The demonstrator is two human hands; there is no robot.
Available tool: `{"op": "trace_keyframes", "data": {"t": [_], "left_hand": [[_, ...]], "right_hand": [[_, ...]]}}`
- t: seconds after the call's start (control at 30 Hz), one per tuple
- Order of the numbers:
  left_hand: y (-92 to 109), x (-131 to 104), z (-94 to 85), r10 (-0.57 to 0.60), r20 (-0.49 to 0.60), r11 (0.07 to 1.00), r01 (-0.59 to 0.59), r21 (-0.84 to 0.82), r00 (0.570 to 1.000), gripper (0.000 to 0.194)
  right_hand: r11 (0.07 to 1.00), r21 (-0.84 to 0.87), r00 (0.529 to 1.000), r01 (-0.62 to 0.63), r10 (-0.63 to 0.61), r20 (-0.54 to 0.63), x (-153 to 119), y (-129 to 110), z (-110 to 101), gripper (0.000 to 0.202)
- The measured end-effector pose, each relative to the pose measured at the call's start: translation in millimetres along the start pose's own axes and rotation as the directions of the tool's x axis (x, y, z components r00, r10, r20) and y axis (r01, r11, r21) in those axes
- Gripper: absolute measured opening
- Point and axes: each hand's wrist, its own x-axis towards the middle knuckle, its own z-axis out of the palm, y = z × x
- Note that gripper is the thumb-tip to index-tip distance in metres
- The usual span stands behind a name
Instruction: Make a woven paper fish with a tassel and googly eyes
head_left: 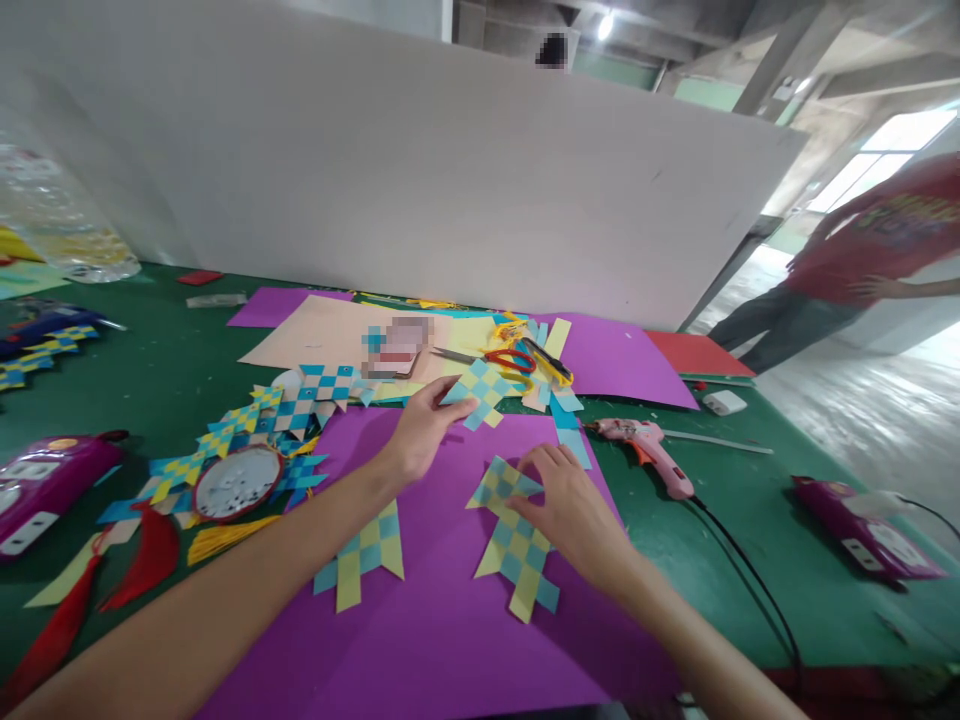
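My left hand (429,428) pinches the edge of a blue-and-yellow woven paper piece (480,388), raised above a purple sheet (450,640). Lower and to the right, my right hand (574,505) closes its thumb and fingers on the side of a woven paper fish (517,540) of the same colours. A similar woven paper shape (369,555) lies on the sheet, partly hidden by my left forearm. Red-handled scissors (510,360) and a dark cutter (547,360) lie beyond my hands among paper strips.
A pink glue gun (649,450) with a black cord rests on the green table at right, near a purple power strip (862,530). Woven fish with tassels surround a small round container (238,483) at left. A white board (450,170) stands behind; a person (862,260) is at right.
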Motion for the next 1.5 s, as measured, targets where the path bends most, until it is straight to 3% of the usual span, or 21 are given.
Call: {"op": "trace_keyframes", "data": {"t": [0.13, 0.33, 0.43, 0.6, 0.77, 0.9, 0.97, 1.03, 1.13, 1.23, 1.3, 1.37, 1.43, 1.5], "left_hand": [[5, -1, 0.8, 0.025, 0.015, 0.998, -0.024, -0.065, 1.000, 0.036], [13, 3, -2.5, 0.063, -0.005, 0.960, -0.062, -0.274, 0.998, 0.031], [13, 5, -5.7, 0.054, -0.029, 0.956, -0.060, -0.288, 0.998, 0.031], [11, 5, -8.1, 0.076, 0.010, 0.966, -0.071, -0.250, 0.997, 0.030], [12, 4, -12.5, 0.035, 0.224, 0.999, -0.035, -0.004, 0.974, 0.040], [18, 6, -21.2, -0.028, 0.349, 0.964, -0.067, 0.257, 0.937, 0.064], [23, 7, -25.5, -0.063, 0.412, 0.929, -0.097, 0.356, 0.909, 0.068], [30, 6, -28.6, -0.123, 0.501, 0.888, -0.130, 0.441, 0.857, 0.065], [40, 4, -30.2, -0.262, 0.595, 0.808, -0.165, 0.566, 0.760, 0.047], [44, 3, -29.5, -0.348, 0.613, 0.711, -0.227, 0.666, 0.709, 0.023], [42, 3, -28.9, -0.361, 0.606, 0.643, -0.281, 0.713, 0.709, 0.021], [37, 3, -27.9, -0.333, 0.579, 0.565, -0.334, 0.754, 0.744, 0.026], [31, 2, -25.8, -0.239, 0.559, 0.483, -0.402, 0.778, 0.794, 0.023], [25, 1, -22.7, -0.102, 0.568, 0.392, -0.492, 0.777, 0.816, 0.018]], "right_hand": [[0.928, 0.339, 0.985, -0.156, 0.120, 0.126, 11, 12, 3, 0.017], [0.910, 0.393, 0.986, -0.134, 0.084, 0.141, 44, 23, 0, 0.029], [0.939, 0.326, 0.993, -0.112, 0.098, 0.061, 66, 25, -1, 0.026], [0.991, 0.123, 0.974, -0.042, 0.068, -0.218, 78, 17, -10, 0.030], [0.975, -0.218, 0.934, 0.030, -0.105, -0.342, 48, 20, -35, 0.024], [0.935, -0.320, 0.905, -0.154, 0.003, -0.424, 14, 46, -56, 0.028], [0.877, -0.389, 0.881, -0.283, 0.078, -0.467, -3, 66, -62, 0.032], [0.788, -0.508, 0.891, -0.348, 0.110, -0.441, -19, 88, -64, 0.037], [0.646, -0.674, 0.928, -0.359, 0.172, -0.329, -36, 114, -58, 0.042], [0.598, -0.706, 0.925, -0.379, 0.252, -0.283, -42, 129, -50, 0.048], [0.592, -0.695, 0.913, -0.408, 0.289, -0.290, -42, 132, -48, 0.050], [0.584, -0.688, 0.901, -0.432, 0.312, -0.301, -40, 133, -47, 0.050], [0.583, -0.684, 0.898, -0.438, 0.321, -0.301, -37, 134, -47, 0.047], [0.598, -0.679, 0.904, -0.426, 0.310, -0.294, -35, 136, -46, 0.044]]}}
